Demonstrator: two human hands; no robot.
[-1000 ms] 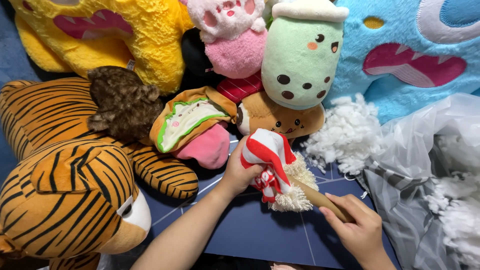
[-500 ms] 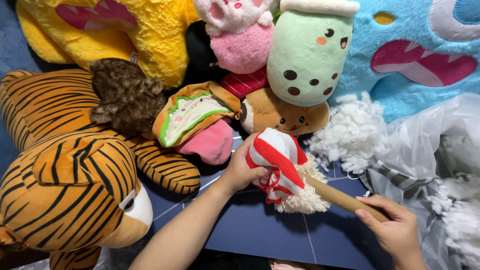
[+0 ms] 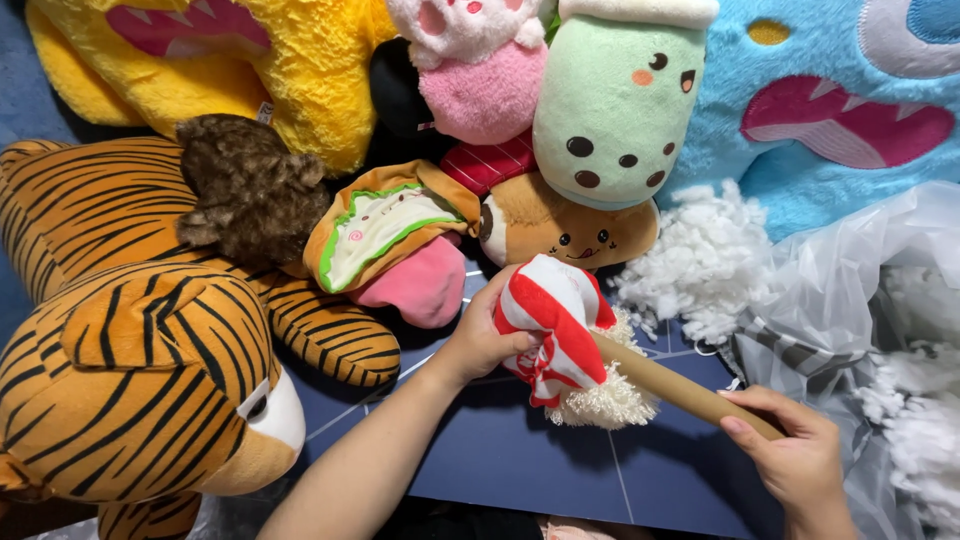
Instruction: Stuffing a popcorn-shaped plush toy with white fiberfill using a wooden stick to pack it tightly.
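On the blue mat (image 3: 500, 460), one left hand (image 3: 485, 340) clamped one red-and-white striped toy (image 3: 550, 325); one right hand (image 3: 795, 455) gripped one wooden stick (image 3: 670, 385), its tip hidden inside.

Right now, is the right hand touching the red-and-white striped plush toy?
Apart. The head view shows the right hand gripping only the brown wooden stick's far end, away from the red-and-white striped plush toy.

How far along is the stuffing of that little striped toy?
Partly done: the red and white striped toy already bulges. In hand: the left hand grips it while the right hand pushes a brown stick into its fluffy opening. Left: loose white stuffing lies nearby, and the opening is unclosed.
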